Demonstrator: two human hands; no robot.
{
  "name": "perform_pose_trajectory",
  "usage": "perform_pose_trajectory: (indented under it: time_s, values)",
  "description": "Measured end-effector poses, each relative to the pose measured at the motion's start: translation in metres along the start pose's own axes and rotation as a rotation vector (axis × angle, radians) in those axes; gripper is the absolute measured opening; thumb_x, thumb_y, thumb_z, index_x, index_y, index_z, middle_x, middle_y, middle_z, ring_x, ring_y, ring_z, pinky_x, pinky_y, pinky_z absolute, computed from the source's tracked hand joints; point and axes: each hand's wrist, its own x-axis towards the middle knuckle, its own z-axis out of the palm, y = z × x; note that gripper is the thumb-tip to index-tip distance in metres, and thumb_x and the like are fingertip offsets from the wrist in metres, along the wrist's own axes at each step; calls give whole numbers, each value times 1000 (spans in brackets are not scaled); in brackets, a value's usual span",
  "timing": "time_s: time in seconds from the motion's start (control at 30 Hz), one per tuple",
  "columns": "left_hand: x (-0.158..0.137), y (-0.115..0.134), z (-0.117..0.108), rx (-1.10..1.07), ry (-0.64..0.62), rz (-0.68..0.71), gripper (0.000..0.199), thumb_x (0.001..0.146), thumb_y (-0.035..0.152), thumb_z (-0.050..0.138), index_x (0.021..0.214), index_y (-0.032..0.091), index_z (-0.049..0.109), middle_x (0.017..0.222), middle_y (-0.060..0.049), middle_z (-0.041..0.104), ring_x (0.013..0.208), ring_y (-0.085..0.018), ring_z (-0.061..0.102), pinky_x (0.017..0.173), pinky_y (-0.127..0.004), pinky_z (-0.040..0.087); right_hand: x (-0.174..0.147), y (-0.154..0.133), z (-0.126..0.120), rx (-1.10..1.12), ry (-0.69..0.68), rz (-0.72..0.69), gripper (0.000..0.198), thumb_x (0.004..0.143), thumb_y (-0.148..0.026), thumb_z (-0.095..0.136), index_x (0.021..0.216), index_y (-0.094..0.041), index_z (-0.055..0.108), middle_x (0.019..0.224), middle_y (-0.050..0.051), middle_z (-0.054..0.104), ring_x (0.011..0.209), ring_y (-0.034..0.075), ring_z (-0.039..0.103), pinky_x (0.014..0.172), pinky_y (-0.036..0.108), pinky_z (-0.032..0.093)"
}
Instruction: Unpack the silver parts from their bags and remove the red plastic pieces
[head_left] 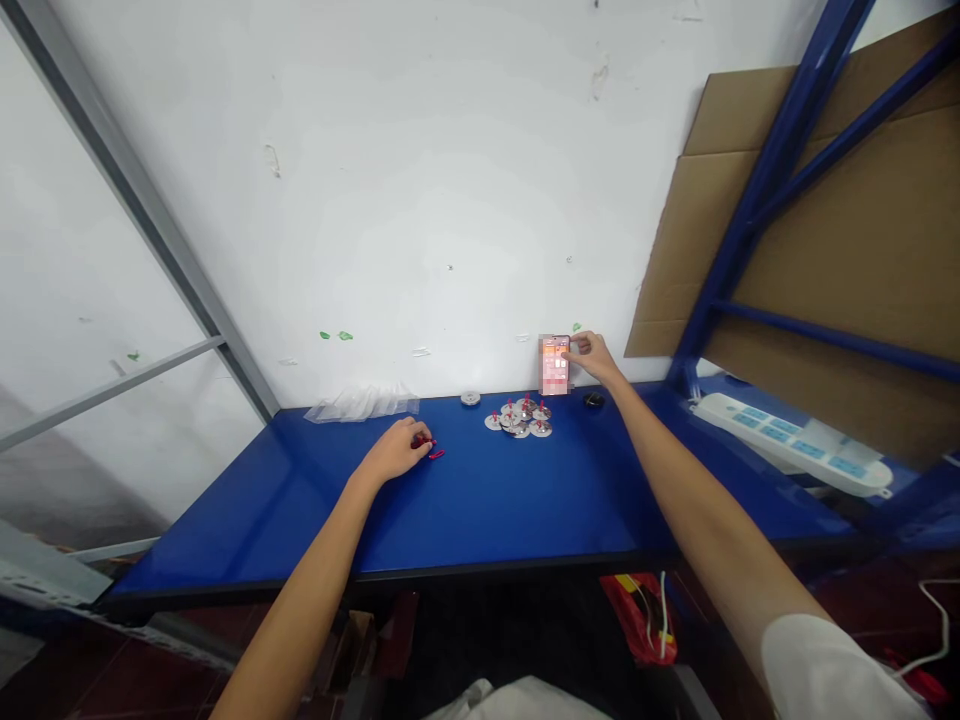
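My left hand (pixel 397 450) rests on the blue tabletop with its fingers curled over small red pieces. One red piece (pixel 437 455) lies by its fingertips; the rest are partly hidden under them. With thumb and fingers, my right hand (pixel 592 357) pinches the upper right edge of a phone (pixel 555 366), which stands upright against the wall with its screen lit. Left of the phone sits a cluster of shiny round discs (pixel 516 424), several with a red piece sticking up. A single pale disc (pixel 470 398) lies apart, close to the wall.
Clear plastic bags (pixel 360 403) lie at the back left of the blue table (pixel 480 510). A small black object (pixel 593 400) is under my right wrist. On the right are a white power strip (pixel 795 445), a blue metal frame (pixel 750 220) and cardboard (pixel 675 250).
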Motion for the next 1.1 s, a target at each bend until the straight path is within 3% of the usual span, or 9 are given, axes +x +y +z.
perform_pose_trajectory:
  time_s: [0.2,0.4,1.1]
  values:
    - [1,-1,0,7,-9,5,24,97,39,62,106,23,78,105,-10,68,97,-27,68,89,-40,53,-2,-4,2,-14,27,14,52,65,-48,88,106,-24,66,113,7,53,99,26,58,101,47,53]
    - [1,-4,1,-12,-19,6,27,97,41,61,107,23,77,107,-11,69,98,-27,67,89,-42,54,-1,-7,-6,12,-20,21,40,72,-46,80,105,-26,68,106,4,54,98,25,58,105,46,52]
    - [-2,1,0,-38,-13,-25,28,100,45,60,107,23,77,113,-10,65,96,-25,66,90,-40,54,-7,-19,-10,14,-35,24,38,72,-40,80,105,-24,71,107,6,58,101,25,61,105,47,53]
